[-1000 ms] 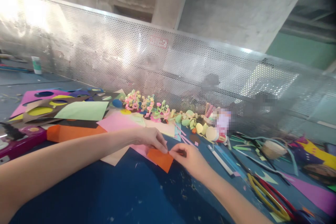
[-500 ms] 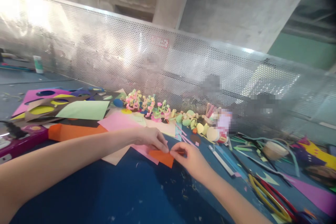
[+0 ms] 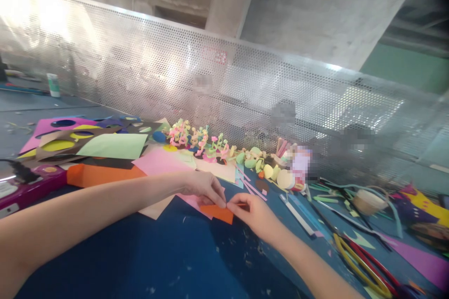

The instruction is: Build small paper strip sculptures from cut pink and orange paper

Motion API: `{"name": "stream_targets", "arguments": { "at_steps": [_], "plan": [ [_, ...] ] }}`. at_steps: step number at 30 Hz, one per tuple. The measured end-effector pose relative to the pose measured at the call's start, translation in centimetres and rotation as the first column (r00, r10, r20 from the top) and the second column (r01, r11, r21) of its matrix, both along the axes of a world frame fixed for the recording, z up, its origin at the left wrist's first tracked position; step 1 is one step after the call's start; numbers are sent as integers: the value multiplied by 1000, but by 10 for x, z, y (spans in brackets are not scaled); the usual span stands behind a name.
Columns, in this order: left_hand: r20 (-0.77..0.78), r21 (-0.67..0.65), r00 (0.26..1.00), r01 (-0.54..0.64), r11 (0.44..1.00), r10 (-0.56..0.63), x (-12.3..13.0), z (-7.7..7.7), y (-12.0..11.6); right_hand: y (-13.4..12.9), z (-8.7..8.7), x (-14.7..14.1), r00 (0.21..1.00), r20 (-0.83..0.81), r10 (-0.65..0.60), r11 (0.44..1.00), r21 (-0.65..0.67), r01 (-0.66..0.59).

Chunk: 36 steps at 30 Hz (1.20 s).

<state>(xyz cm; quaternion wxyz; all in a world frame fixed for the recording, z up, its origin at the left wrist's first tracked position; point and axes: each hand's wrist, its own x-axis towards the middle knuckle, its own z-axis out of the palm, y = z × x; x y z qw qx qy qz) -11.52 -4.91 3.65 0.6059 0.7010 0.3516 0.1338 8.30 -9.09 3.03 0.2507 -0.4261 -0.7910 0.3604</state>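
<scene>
A small piece of orange paper (image 3: 223,215) lies between my two hands, low over the blue table. My left hand (image 3: 206,188) pinches its upper edge with thumb and fingers. Meeting it there, the fingertips of my right hand (image 3: 249,210) are pinched on the same paper, and a thin orange edge shows inside the curl of that hand. Part of the paper is hidden behind the fingers. A pink sheet (image 3: 194,203) lies partly under the orange piece, with a cream sheet (image 3: 157,208) to its left.
Coloured sheets (image 3: 112,145) and a purple power strip (image 3: 42,182) lie left. Small paper flowers (image 3: 189,136) line a perforated metal screen (image 3: 140,60). At right are a white strip (image 3: 297,215), yellow-and-red-handled scissors (image 3: 361,264) and a tape roll (image 3: 368,201). Paper scraps litter the blue table (image 3: 147,252).
Both hands hold nearly the same pose on the orange paper. The whole view has shifted very slightly.
</scene>
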Motion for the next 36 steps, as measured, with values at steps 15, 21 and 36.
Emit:
{"name": "stream_targets", "arguments": {
  "at_steps": [15, 21, 36],
  "plan": [
    [-106, 68, 994, 15, 998, -8, 0, -5, -1, -2, 3, 0, 993, 117, 7, 1000, 4, -8],
    [-98, 39, 993, 70, 997, -66, -1, -4, 2, -1, -2, 1, 998, 20, 60, 998, -34, -60],
    [-25, -97, 996, 78, 992, -81, 0, -9, 3, -1, -5, -1, 998, 10, 58, 997, -58, -57]
  ]
}}
